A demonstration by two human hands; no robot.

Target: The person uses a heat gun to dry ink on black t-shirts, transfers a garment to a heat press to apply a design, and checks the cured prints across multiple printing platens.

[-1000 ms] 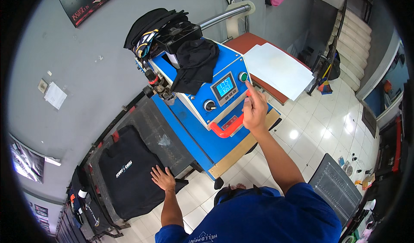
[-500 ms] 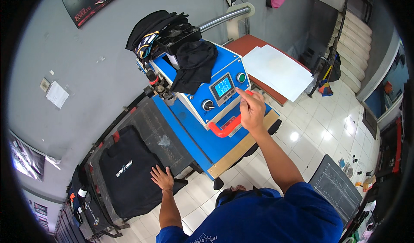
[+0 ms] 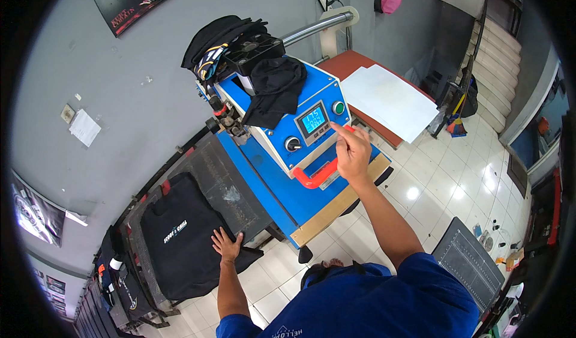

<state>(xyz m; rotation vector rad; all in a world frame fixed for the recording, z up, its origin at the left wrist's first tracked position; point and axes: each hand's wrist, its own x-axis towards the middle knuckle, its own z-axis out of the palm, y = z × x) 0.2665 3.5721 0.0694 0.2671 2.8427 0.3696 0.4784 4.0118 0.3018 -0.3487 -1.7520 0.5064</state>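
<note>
My left hand [image 3: 227, 245] lies flat, fingers spread, on the near edge of a black garment [image 3: 180, 242]. White lettering marks the garment, which is laid over the dark lower plate [image 3: 231, 185] of a blue heat press [image 3: 273, 140]. My right hand [image 3: 354, 155] is at the press's front, index finger stretched toward the buttons under a lit display [image 3: 313, 119]. Its other fingers curl in front of the red handle [image 3: 312, 181], partly hiding it; no grip on the handle shows. Beside the display are a black knob [image 3: 292, 144] and a green button [image 3: 339, 108].
Black caps [image 3: 216, 38] and a black cloth [image 3: 276, 86] are piled on the press. White sheets [image 3: 393, 101] lie on a reddish-brown board behind it. More dark garments [image 3: 123, 278] hang at the far left. A dark gridded board [image 3: 471, 263] stands at the right.
The whole view has shifted slightly. My right index finger remains at the display's buttons, and my left hand stays spread on the black garment.
</note>
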